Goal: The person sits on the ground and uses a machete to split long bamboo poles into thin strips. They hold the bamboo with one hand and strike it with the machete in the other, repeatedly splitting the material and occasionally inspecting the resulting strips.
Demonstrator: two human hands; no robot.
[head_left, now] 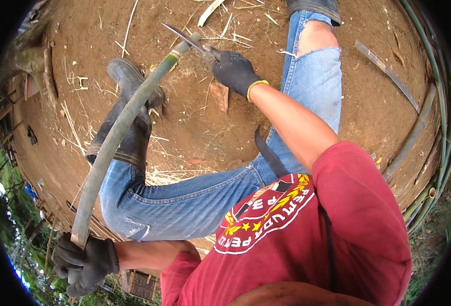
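Though well apart, hands (85, 262) (234, 70) seemingly curled.

A brown leaf (219, 97) is lying on the soil (200, 135), where pale shavings (172, 177) are also lying. Over at the right, a flat strip (388, 75) is resting near green poles (443, 117) that are curving along the view's edge. At the upper left a stick (49, 74) is lying, and greenery (3, 204) is showing at the lower left.
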